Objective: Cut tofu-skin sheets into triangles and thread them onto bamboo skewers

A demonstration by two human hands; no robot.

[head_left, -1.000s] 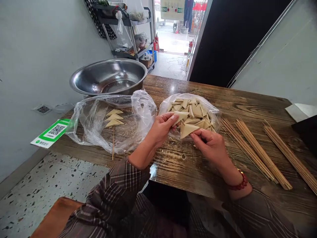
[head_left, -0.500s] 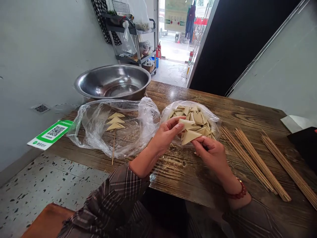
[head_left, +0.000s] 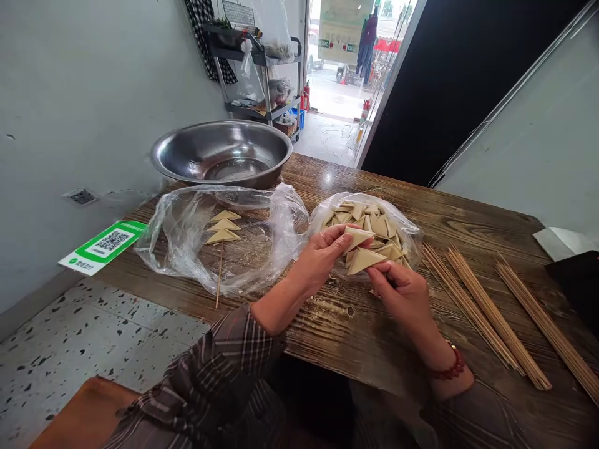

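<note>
Left hand grip: the left hand (head_left: 322, 257) has thumb and fingers closed on an upper folded triangle (head_left: 359, 237), pale beige, flat and layered, with a smooth matte face.
Right hand grip: the right hand (head_left: 403, 292) pinches the right corner of a lower folded triangle (head_left: 365, 260), broad-faced and tilted, just below the upper one.
Right wrist: a bracelet (head_left: 455, 366) of round, dark red beads.
Sleeve: brown plaid cloth (head_left: 234, 349), creased, pushed up the left forearm.
Beneath and behind the hands: a heap of folded triangles (head_left: 381, 226), sharp-cornered and overlapping at many angles, inside an open plastic bag (head_left: 412, 236), thin, cloudy and wrinkled.
Left of the hands: three stacked triangles (head_left: 223, 236) in a column at the top of a thin wooden stick (head_left: 219, 280), lying on a spread clear bag (head_left: 289, 215), crinkled and glossy.
Right of the hands: three bundles of slender, straight wooden skewers (head_left: 498, 315), lying slantwise side by side.
Table: a dark brown wooden table (head_left: 327, 343) with wavy grain, knots and a shiny finish.
Far left of table: a wide oval steel basin (head_left: 224, 140), polished, with a rolled rim.
Left edge: a flat green and white card (head_left: 107, 246) with a square code.
Beyond: a grey shelf cart (head_left: 264, 59) carrying plastic bags.
</note>
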